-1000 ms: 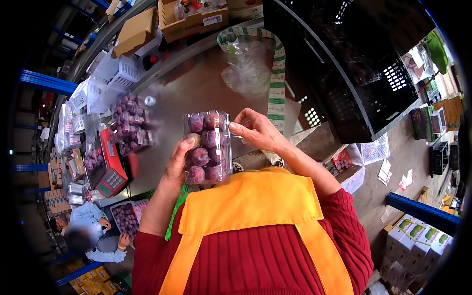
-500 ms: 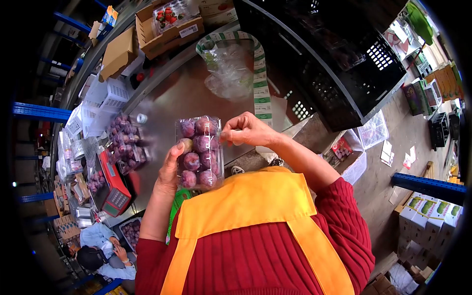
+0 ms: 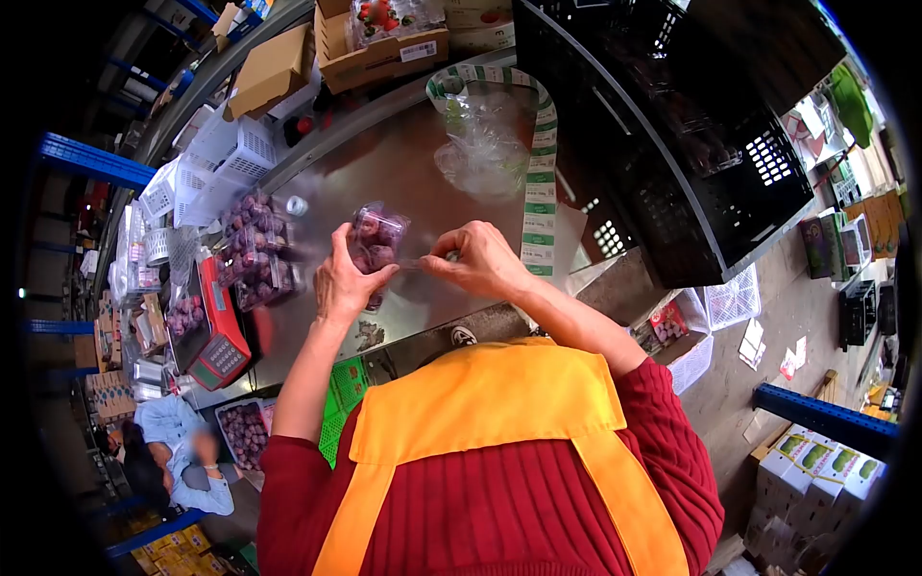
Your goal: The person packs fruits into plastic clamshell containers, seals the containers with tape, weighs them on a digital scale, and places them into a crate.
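Observation:
My left hand (image 3: 346,280) grips a clear plastic pack of plums (image 3: 378,228) above the steel table (image 3: 331,187). The thumb lies along the pack's near side, and much of the pack is hidden behind the hand. My right hand (image 3: 483,259) is just to the right, thumb and fingers pinched together. A thin, see-through strip or piece of film seems to stretch from the pinch toward the left thumb; it is too faint to name. Farther back on the table lie a crumpled clear plastic bag (image 3: 483,154) and a green-and-white strip of labels (image 3: 540,197).
Packed plums (image 3: 257,250) are piled at the left beside a red scale (image 3: 223,336). White baskets (image 3: 226,154) and a carton with strawberries (image 3: 384,58) stand behind. Large black crates (image 3: 663,144) fill the right. Another person (image 3: 182,446) sits at lower left near a crate of plums (image 3: 246,432).
The plum pack has moved away from my body and is turned and tilted. My left hand now covers more of it. My right hand stays pinched near its edge. The camera view has shifted.

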{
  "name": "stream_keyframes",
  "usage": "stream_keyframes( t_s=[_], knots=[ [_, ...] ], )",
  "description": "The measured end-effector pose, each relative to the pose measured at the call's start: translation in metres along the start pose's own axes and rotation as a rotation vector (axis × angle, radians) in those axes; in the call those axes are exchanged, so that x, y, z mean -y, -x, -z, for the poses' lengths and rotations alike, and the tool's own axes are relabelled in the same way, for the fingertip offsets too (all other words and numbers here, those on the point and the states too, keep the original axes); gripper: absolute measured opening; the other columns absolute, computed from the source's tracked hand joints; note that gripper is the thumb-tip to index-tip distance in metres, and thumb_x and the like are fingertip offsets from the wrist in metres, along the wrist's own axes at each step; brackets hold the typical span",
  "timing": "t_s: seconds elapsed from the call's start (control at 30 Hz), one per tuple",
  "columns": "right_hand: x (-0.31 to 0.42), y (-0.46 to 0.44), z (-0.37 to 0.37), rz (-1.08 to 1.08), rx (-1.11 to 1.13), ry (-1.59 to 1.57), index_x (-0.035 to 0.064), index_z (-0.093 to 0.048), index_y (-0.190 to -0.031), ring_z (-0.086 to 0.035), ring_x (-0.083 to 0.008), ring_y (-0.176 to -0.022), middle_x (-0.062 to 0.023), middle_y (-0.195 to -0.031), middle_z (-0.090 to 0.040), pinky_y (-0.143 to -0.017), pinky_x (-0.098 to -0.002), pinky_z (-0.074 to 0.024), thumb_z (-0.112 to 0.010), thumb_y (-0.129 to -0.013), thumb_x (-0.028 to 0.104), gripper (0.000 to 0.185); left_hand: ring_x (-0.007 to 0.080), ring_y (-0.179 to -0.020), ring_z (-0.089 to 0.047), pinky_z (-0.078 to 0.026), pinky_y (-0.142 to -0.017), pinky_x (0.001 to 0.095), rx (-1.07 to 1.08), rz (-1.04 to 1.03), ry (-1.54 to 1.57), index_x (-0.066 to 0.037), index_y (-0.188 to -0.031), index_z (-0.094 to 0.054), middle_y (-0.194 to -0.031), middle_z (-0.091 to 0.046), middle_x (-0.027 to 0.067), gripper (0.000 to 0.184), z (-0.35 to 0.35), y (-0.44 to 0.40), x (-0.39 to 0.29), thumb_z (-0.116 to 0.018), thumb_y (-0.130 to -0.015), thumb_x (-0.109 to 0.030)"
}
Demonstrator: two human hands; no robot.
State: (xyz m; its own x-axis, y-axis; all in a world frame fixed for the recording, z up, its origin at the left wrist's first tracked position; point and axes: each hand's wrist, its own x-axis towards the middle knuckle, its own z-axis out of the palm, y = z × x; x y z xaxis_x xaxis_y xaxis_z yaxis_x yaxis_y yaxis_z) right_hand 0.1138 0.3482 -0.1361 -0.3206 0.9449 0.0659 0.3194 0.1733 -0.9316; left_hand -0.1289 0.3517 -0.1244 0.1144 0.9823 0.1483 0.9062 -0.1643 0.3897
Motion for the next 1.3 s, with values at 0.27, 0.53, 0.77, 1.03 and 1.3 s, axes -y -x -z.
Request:
stream_keyframes(
  t_s=[0.27, 0.53, 0.77, 1.03, 1.3],
  knots=[
    [0.016, -0.027, 0.018, -0.13, -0.013, -0.111, -0.0007, -0.072, -0.08, -0.055, -0.0072, -0.059, -0.0033, -0.062, -0.063, -0.056, -0.0265, -0.0461, -0.07, -0.083, 0.027, 0.028, 0.0342, -0.119, -0.055, -0.046, -0.097, 0.0421, -0.026, 0.198, 0.341, -0.006, -0.138, -0.034, -0.131, -0.055, 0.0179, 0.086, -0.086, 0.022, 0.046, -0.083, -0.071, -0.032],
    [0.058, -0.039, 0.075, 0.042, -0.228, -0.059, -0.0037, -0.07, -0.079, -0.053, -0.0081, -0.054, -0.0073, -0.059, -0.063, -0.054, -0.0288, -0.0465, -0.07, -0.081, 0.024, 0.028, 0.0476, -0.146, -0.007, -0.026, -0.102, 0.0729, 0.12, 0.163, -0.024, -0.007, -0.151, -0.008, -0.157, -0.013, 0.0223, 0.121, -0.127, 0.024, -0.035, -0.086, -0.064, -0.035],
    [0.064, -0.008, 0.127, -0.052, -0.342, -0.004, -0.0035, -0.073, -0.08, -0.056, -0.0054, -0.058, -0.0028, -0.064, -0.066, -0.055, -0.0229, -0.0452, -0.073, -0.083, 0.022, 0.026, 0.0389, -0.126, -0.038, -0.026, -0.106, 0.0546, 0.086, -0.125, -0.175, -0.005, -0.151, -0.02, -0.144, -0.033, 0.0222, 0.097, -0.126, 0.02, -0.033, -0.074, -0.073, -0.025],
    [0.062, -0.066, 0.106, -0.11, -0.342, -0.3, -0.0033, -0.072, -0.078, -0.061, -0.008, -0.06, -0.005, -0.068, -0.066, -0.056, -0.0202, -0.0463, -0.073, -0.084, 0.02, 0.024, 0.0341, -0.133, -0.035, -0.028, -0.105, 0.0524, -0.057, -0.447, -0.417, -0.02, -0.15, -0.026, -0.145, -0.033, 0.015, 0.097, -0.073, 0.062, 0.108, -0.08, -0.069, -0.021],
    [0.071, -0.206, 0.071, -0.234, -0.593, -0.377, 0.0009, -0.072, -0.086, -0.063, -0.0128, -0.065, -0.0013, -0.068, -0.06, -0.065, -0.0302, -0.0588, -0.073, -0.079, 0.016, 0.017, 0.03, -0.135, -0.034, -0.027, -0.106, 0.0499, 0.095, -0.729, -0.233, -0.027, -0.147, -0.031, -0.143, -0.035, 0.0097, 0.104, -0.023, 0.092, 0.208, -0.086, -0.058, -0.022]
  ],
)
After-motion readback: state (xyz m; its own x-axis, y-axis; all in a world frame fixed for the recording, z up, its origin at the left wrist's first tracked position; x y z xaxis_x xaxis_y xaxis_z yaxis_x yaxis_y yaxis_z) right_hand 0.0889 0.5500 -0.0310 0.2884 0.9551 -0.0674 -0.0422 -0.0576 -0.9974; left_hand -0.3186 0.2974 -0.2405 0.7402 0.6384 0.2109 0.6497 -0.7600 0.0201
